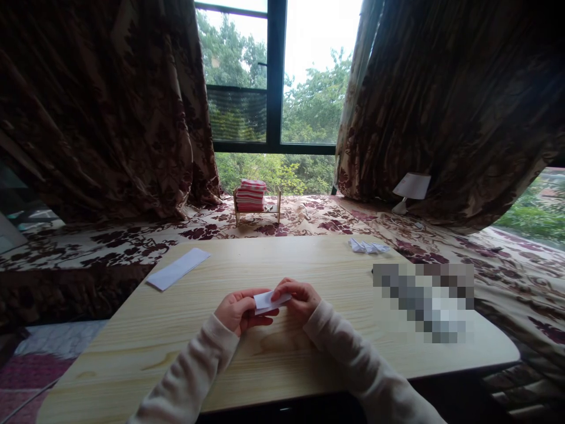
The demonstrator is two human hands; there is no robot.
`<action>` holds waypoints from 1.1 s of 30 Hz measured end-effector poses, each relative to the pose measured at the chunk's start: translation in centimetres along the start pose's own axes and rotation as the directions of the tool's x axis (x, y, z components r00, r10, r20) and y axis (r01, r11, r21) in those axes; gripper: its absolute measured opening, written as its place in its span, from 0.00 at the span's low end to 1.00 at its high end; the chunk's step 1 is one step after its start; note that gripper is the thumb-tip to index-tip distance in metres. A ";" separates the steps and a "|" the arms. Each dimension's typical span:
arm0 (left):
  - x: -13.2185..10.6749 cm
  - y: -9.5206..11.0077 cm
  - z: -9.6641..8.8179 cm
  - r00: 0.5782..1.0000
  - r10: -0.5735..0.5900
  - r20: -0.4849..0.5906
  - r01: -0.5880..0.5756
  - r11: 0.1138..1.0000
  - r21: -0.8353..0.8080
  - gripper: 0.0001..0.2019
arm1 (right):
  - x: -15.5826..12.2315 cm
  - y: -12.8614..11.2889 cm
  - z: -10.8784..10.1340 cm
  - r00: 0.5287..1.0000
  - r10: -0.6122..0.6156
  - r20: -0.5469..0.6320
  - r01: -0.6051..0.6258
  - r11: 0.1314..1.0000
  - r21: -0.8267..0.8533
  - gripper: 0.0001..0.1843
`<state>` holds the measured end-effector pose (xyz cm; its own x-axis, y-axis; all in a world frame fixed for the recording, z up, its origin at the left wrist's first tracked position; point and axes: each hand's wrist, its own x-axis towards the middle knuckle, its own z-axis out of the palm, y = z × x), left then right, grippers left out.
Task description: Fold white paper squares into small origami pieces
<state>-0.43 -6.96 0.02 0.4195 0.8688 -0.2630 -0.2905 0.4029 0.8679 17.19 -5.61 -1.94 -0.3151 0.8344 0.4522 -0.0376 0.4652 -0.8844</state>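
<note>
Both my hands meet over the middle of a light wooden table. A small folded piece of white paper is pinched between them. My left hand grips its left end with fingers curled under it. My right hand pinches its right end from above with closed fingers. Both arms wear cream sleeves.
A long white paper strip lies at the table's far left. Small folded white paper pieces sit at the far right edge. A blurred patch covers the table's right side. A tiny wooden bed with striped cloth stands by the window.
</note>
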 end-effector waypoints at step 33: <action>0.0 -0.1 0.0 0.999 0.035 0.002 -0.035 0.999 0.006 0.21 | 0.1 0.4 -0.3 1.000 -0.013 0.011 0.014 0.999 -0.048 0.11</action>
<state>-0.39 -6.96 -0.08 0.4103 0.8821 -0.2316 -0.2997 0.3703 0.8792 17.39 -5.27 -2.26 -0.3251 0.8249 0.4625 0.0034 0.4901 -0.8717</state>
